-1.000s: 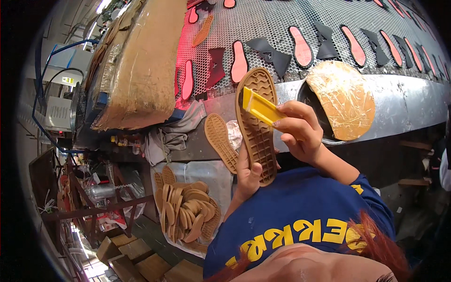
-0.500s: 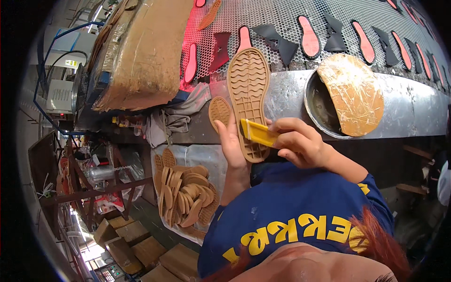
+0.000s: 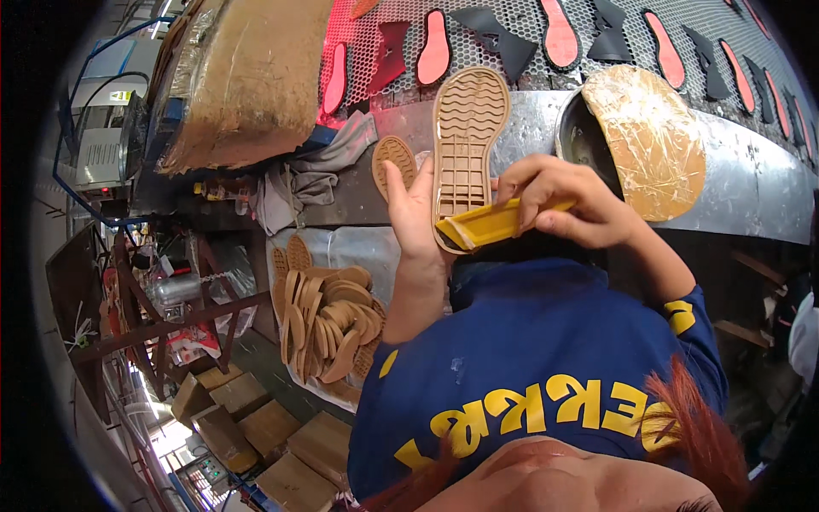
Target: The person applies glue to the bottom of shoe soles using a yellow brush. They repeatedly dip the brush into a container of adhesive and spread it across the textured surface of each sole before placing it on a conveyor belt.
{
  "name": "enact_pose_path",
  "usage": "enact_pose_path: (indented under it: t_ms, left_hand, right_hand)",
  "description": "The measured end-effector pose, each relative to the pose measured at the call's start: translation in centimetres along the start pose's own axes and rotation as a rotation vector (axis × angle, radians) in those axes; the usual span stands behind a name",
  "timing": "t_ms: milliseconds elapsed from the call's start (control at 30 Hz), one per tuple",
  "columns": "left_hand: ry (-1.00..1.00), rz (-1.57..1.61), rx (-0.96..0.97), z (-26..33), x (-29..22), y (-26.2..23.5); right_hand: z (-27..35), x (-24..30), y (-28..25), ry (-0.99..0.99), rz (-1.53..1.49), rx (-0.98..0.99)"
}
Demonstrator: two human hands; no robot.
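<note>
My left hand (image 3: pixel 415 213) supports a tan shoe sole (image 3: pixel 469 124) along its left edge, thumb spread away and the other fingers mostly hidden behind it. The sole stands toe away from me, showing wavy ridges at the front and a square grid toward the heel. My right hand (image 3: pixel 567 205) pinches a yellow flat tool (image 3: pixel 490 224) with a pale strip at its end. That end lies over the sole's heel; its exact kind is unclear. Just beyond my left thumb is another tan sole (image 3: pixel 394 160), partly covered.
A metal bowl (image 3: pixel 580 141) with a glue-streaked tan lid stands on the metal bench edge (image 3: pixel 742 162). Beyond it, pink insoles (image 3: pixel 560 34) and black uppers lie on a mesh conveyor. Tan soles (image 3: pixel 328 320) are heaped at left, below a grey cloth (image 3: pixel 341 158) and cardboard (image 3: pixel 247 77).
The yellow tool has moved down the sole, from the middle of the grid to the heel end, with my right hand. The whole view has shifted slightly.
</note>
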State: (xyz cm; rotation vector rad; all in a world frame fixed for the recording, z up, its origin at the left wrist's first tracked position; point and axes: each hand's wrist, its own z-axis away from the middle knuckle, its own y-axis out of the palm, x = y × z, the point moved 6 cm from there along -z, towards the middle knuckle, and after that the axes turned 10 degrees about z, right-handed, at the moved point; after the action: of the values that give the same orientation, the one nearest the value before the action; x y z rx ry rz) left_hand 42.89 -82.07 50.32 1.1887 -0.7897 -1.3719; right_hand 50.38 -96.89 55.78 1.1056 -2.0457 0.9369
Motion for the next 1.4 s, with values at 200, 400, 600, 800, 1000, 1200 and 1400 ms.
enact_pose_path:
  t_ms: [200,400,600,800,1000,1200,1400]
  left_hand:
    - [-0.189,-0.007,0.068,0.4,1.2,1.0]
    - [-0.320,-0.310,0.081,1.0,3.1,1.6]
    - [-0.372,-0.234,0.136,1.0,3.8,1.2]
    - [0.060,-0.308,0.282,-0.2,1.1,0.7]
    - [0.653,-0.658,0.409,0.1,-2.3,0.6]
    - [0.699,-0.693,0.529,1.9,-2.2,1.7]
    - [0.911,-0.942,0.692,3.6,-1.5,3.2]
  right_hand:
    - [-1.1,-1.7,-0.8,0.161,-0.407,0.129]
    - [-2.6,-2.5,-1.8,0.214,-0.478,0.331]
    - [-3.7,-1.2,-5.4,0.070,-0.278,0.322]
    - [7.1,-1.2,-10.7,0.326,0.309,-0.605]
    - [10.8,-3.9,-2.6,0.523,1.121,-0.477]
    - [10.4,-2.5,-1.9,0.481,0.841,-0.523]
    - [12.9,-3.6,-4.8,0.490,-0.044,-1.082]
